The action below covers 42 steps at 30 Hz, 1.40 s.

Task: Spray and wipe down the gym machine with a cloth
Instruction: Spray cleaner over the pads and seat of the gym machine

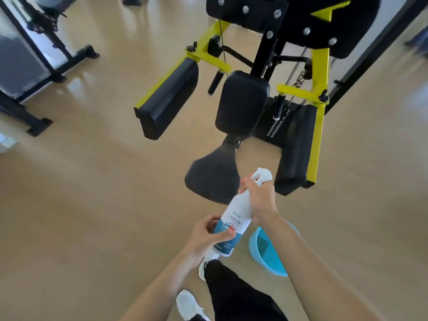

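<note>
your two white shoes (188, 304) and one black trouser leg (234, 295) sit lowest in view, on the tan floor (92, 216). above them you hold one spray bottle (234, 222), white with a blue label, tilted with its nozzle pointing up and away toward the gym machine (243, 105). your left hand (206, 237) is wrapped around the bottle's lower body, and your right hand (260, 198) is clamped on its neck at the white trigger head. both hands are closed on this one bottle, close together. one light blue basin (273, 253) stands on the floor just right of your leg, partly hidden by your right forearm. the machine stands ahead, black with yellow bars: one seat pad (212, 179) nearest the nozzle, one back pad above it, and two long arm pads (166, 99), one on each side. more dark gym frames (53, 47) stand at the left edge. no cloth shows in view.
</note>
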Available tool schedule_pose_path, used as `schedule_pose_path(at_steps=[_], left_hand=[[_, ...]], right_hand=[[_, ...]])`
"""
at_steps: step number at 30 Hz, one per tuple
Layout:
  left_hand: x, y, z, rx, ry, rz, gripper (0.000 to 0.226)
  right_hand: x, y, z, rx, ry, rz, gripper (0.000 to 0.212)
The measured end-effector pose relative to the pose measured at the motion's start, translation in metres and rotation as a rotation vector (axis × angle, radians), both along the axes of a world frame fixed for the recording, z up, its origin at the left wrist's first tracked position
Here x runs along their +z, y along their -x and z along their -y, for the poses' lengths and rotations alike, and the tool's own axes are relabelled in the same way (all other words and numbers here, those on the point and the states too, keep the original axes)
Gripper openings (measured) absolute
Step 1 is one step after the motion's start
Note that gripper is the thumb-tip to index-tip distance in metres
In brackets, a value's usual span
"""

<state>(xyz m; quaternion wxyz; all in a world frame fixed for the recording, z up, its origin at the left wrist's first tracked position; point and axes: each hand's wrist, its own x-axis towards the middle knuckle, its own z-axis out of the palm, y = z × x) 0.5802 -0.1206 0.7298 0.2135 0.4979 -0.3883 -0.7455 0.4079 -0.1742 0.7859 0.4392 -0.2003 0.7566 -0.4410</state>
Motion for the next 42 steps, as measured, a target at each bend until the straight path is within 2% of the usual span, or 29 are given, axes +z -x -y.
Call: schedule_pose_path(at_steps=[4, 9, 14, 21, 23, 27, 31, 34, 36, 39, 42], left_hand=[[0.002, -0.001, 0.053, -0.061, 0.034, 0.026, 0.058], [0.002, -0.002, 0.127, -0.149, 0.076, 0.094, 0.066], [-0.004, -0.002, 0.191, -0.198, 0.09, 0.134, 0.071], [-0.013, -0.012, 0.249, -0.312, 0.098, 0.097, 0.07], [-0.011, -0.016, 0.263, -0.378, 0.102, 0.066, 0.063], [-0.005, -0.023, 0.281, -0.506, 0.061, 0.015, 0.052], [-0.005, -0.029, 0.289, -0.552, 0.0, -0.003, 0.056], [-0.004, -0.028, 0.292, -0.566, -0.018, 0.008, 0.051], [-0.003, -0.021, 0.292, -0.566, -0.014, 0.029, 0.048], [-0.002, -0.007, 0.285, -0.575, 0.007, 0.064, 0.057], [-0.003, 0.002, 0.273, -0.571, -0.007, 0.099, 0.067]], right_hand=[[-0.008, 0.003, 0.044, -0.044, 0.015, 0.0, 0.021], [-0.016, 0.009, 0.109, -0.053, 0.079, 0.011, 0.017], [-0.017, 0.01, 0.168, -0.122, 0.041, 0.068, 0.03], [-0.001, -0.002, 0.203, -0.138, 0.155, -0.084, 0.007], [0.005, -0.01, 0.207, -0.163, 0.15, -0.116, 0.008], [0.017, -0.025, 0.216, -0.245, 0.07, -0.118, 0.02], [0.016, -0.031, 0.219, -0.271, 0.034, -0.18, 0.016], [0.015, -0.028, 0.216, -0.297, 0.044, -0.196, 0.013], [0.013, -0.021, 0.213, -0.372, 0.0, -0.154, 0.021], [0.005, -0.005, 0.208, -0.375, -0.08, -0.1, 0.033], [-0.005, 0.012, 0.206, -0.321, -0.093, -0.034, 0.032]])
